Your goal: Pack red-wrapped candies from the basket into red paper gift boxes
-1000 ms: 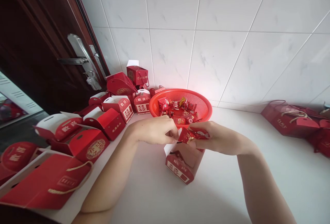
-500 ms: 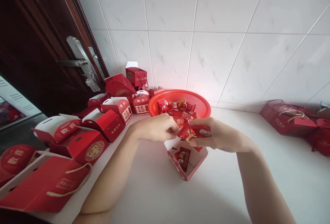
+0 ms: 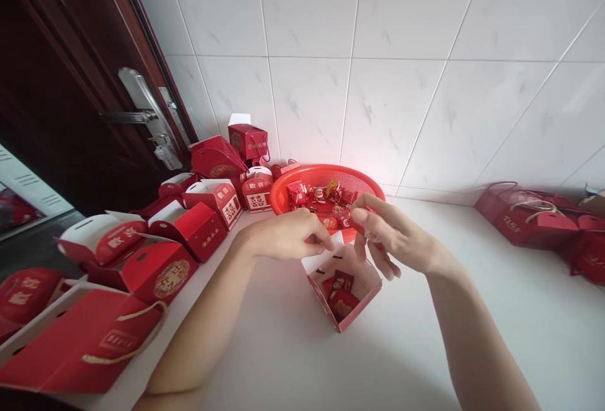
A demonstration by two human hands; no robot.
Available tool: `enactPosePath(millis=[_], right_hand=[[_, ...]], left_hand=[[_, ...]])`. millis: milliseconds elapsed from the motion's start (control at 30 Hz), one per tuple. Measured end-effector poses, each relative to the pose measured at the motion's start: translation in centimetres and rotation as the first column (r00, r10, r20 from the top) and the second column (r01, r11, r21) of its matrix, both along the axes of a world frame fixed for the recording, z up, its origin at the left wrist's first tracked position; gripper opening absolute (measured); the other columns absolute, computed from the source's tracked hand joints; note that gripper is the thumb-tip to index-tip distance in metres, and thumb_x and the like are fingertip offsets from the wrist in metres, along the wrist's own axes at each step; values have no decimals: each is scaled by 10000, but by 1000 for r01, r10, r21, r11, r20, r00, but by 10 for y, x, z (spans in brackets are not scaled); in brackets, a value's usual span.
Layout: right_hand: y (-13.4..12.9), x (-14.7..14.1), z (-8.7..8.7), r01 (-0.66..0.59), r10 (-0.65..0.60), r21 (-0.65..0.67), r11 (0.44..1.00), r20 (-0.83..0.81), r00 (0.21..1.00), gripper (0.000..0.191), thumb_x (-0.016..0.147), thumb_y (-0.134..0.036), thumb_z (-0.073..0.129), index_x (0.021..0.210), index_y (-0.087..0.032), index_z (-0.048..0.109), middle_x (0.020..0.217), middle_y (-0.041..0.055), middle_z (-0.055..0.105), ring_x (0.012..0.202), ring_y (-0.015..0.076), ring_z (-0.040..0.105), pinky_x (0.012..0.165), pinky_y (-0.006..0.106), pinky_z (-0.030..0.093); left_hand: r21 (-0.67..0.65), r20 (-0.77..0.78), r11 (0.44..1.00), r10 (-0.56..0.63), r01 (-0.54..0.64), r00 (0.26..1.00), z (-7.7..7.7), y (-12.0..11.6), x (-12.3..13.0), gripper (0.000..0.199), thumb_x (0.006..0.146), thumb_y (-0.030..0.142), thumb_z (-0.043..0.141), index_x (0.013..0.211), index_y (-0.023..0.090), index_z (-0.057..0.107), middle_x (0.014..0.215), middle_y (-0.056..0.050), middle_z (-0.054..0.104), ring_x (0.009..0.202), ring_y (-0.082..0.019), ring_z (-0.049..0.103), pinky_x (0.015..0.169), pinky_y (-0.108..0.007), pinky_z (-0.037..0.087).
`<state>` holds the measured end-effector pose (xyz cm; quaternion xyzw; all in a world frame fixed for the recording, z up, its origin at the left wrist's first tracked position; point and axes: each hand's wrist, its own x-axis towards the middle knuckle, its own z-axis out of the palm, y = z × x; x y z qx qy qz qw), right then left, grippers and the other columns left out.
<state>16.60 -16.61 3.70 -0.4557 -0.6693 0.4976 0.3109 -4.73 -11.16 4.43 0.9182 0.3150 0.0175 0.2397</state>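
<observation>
In front of me an open red paper gift box (image 3: 362, 304) with a white inside stands on the white surface. Several red candy packets (image 3: 343, 304) lie in its bottom. My left hand (image 3: 295, 234) is closed at the box's far left edge, thumb and finger pinching its flap. Over the far right side of the box, my right hand (image 3: 392, 234) holds a small red wrapped candy (image 3: 371, 234) between thumb and fingers, the other fingers loosely bent. Just behind both hands sits a red plastic basket (image 3: 326, 174) with several wrapped candies (image 3: 319, 194) in it.
Several red gift boxes (image 3: 172, 275) crowd the left side, some stacked near the tiled wall (image 3: 312, 108). More red boxes (image 3: 527, 222) stand at the far right. A dark wooden door with a metal handle (image 3: 137, 115) is at the left.
One red packet from my right hand now lies in the box. My right hand has turned and risen slightly, still holding a candy. My left hand has barely moved.
</observation>
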Motion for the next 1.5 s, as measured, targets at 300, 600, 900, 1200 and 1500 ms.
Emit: enactPosePath(millis=[300, 600, 900, 1200, 1500], right_hand=[[8, -5, -8, -27, -11, -149, 988, -250, 968, 157, 859, -384, 436, 856, -229, 411, 591, -5, 629, 344, 156, 554, 317, 248, 380], [9, -3, -8, -83, 84, 170, 982, 1, 996, 84, 865, -272, 613, 834, -193, 609, 857, 33, 705, 830, 190, 669, 769, 336, 533], [11, -7, -16, -37, -80, 318, 947, 348, 934, 99, 836, -167, 591, 863, -209, 676, 835, 24, 701, 756, 177, 627, 655, 301, 478], [8, 5, -11, -30, -119, 354, 935, 392, 912, 87, 853, -230, 576, 815, -230, 654, 838, 11, 687, 740, 162, 598, 637, 287, 455], [3, 24, -5, -194, 64, 190, 962, 536, 842, 77, 816, -281, 648, 831, -258, 720, 874, 37, 696, 751, 184, 611, 575, 271, 439]], left_hand=[[12, -45, 999, -35, 35, 998, -1, 6, -1, 274, 839, 157, 555, 960, 189, 798, 615, 34, 624, 542, -98, 462, 576, -231, 329], [-51, -9, 998, -30, 29, 1000, -4, 9, -1, 285, 798, 110, 539, 917, 191, 785, 742, 8, 717, 603, -109, 533, 580, -218, 362], [-25, -36, 999, -21, 20, 999, -5, 12, -1, 307, 797, 140, 540, 946, 200, 801, 679, 15, 689, 580, -108, 506, 598, -218, 377], [-26, -60, 1000, -11, 10, 998, -9, 14, -3, 276, 818, 194, 567, 963, 183, 801, 773, -11, 743, 586, -107, 537, 587, -222, 359], [-19, -75, 1000, 0, -1, 997, -7, 12, -2, 252, 838, 283, 599, 975, 203, 795, 775, -17, 720, 640, -131, 569, 597, -226, 376]])
